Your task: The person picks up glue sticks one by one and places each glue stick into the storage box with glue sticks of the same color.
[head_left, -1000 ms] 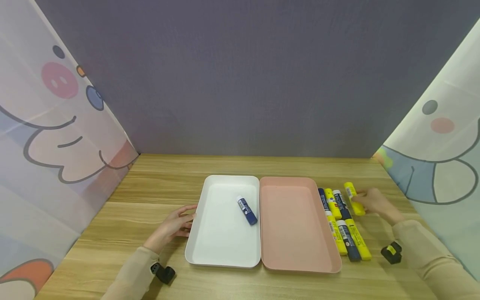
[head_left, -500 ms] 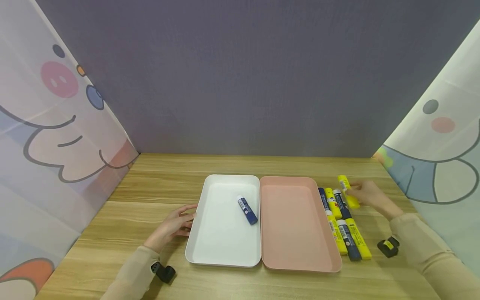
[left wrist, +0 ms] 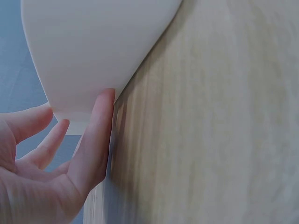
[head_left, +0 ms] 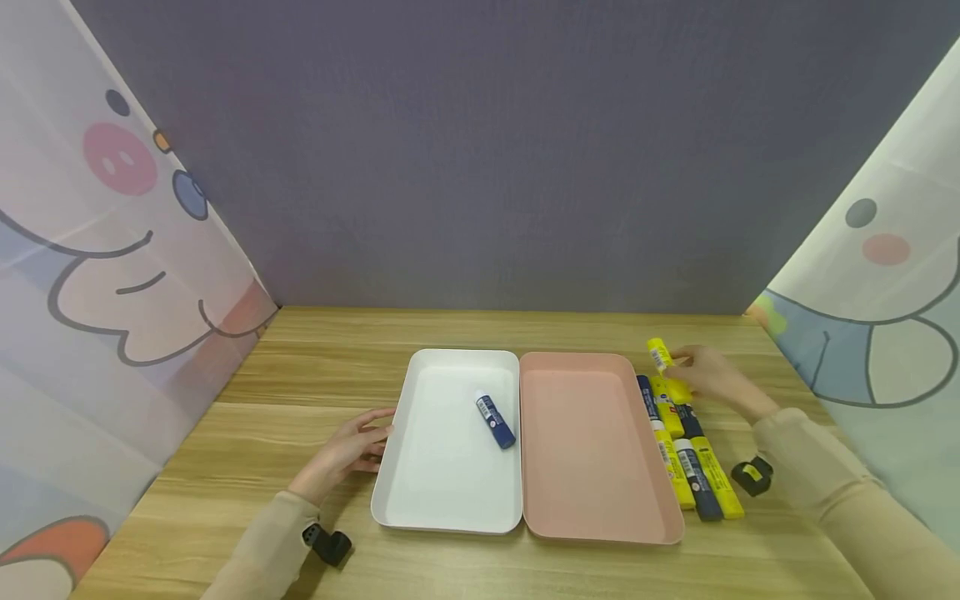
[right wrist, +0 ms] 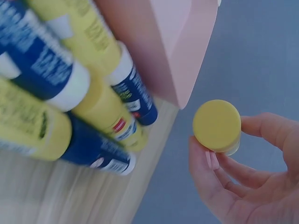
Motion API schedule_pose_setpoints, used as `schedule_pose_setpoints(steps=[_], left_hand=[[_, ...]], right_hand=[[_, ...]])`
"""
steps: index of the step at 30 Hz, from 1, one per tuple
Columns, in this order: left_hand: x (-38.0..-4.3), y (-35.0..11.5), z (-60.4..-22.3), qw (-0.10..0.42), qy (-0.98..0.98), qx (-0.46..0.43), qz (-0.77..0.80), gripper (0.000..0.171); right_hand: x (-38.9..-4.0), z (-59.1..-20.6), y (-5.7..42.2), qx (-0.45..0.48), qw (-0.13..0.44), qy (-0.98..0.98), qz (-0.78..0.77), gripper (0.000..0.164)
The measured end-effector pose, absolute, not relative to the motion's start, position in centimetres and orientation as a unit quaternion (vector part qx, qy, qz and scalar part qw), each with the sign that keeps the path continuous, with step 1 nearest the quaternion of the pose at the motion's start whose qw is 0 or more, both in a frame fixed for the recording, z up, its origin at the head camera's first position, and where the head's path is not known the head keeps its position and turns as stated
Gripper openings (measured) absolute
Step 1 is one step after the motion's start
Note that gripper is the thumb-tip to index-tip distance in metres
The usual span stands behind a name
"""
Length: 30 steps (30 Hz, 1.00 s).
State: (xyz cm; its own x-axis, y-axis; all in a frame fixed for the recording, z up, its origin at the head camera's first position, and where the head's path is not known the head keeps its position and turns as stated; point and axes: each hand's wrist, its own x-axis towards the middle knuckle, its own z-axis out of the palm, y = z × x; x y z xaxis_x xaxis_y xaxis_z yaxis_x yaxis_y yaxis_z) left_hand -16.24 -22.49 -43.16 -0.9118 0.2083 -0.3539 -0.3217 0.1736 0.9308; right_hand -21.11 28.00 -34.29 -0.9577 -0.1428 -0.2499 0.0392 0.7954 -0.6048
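My right hand (head_left: 708, 379) pinches a yellow glue stick (head_left: 658, 352) between thumb and fingers, over the far end of a group of glue sticks. In the right wrist view its round yellow end (right wrist: 217, 125) faces the camera, off the table. Beside the white tray (head_left: 442, 483), my left hand (head_left: 341, 458) touches the outer wall with extended fingers; the left wrist view shows fingertips (left wrist: 108, 95) against that wall. One dark blue glue stick (head_left: 495, 421) with a white cap lies inside the white tray.
A pink tray (head_left: 592, 458) stands right against the white one. Along its right side lie several blue and yellow glue sticks in two rows, among them a blue one (head_left: 697, 481) and a yellow one (head_left: 717, 477). A grey panel (head_left: 510, 167) rises behind the wooden table (head_left: 315, 350).
My right hand has lifted the yellow glue stick and carried it left and away from me, from right of the group to above its far end. The left hand and trays stay put.
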Motion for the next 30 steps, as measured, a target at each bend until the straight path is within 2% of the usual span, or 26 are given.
schedule_pose_setpoints(steps=[7,16,30], left_hand=[[-16.2,-22.4,-43.1,0.204,0.737,-0.046,0.643,0.054],[-16.2,-22.4,-43.1,0.204,0.735,-0.043,0.645,0.055],[-16.2,-22.3,-43.1,0.201,0.741,-0.051,0.638,0.053]], right_hand=[[-21.8,-34.3,26.2,-0.049,0.147,0.928,-0.339,0.057],[-22.7,-34.3,23.8,-0.034,0.197,0.907,-0.37,0.059],[-23.0,-35.5,20.8,-0.024,0.239,0.869,-0.432,0.055]])
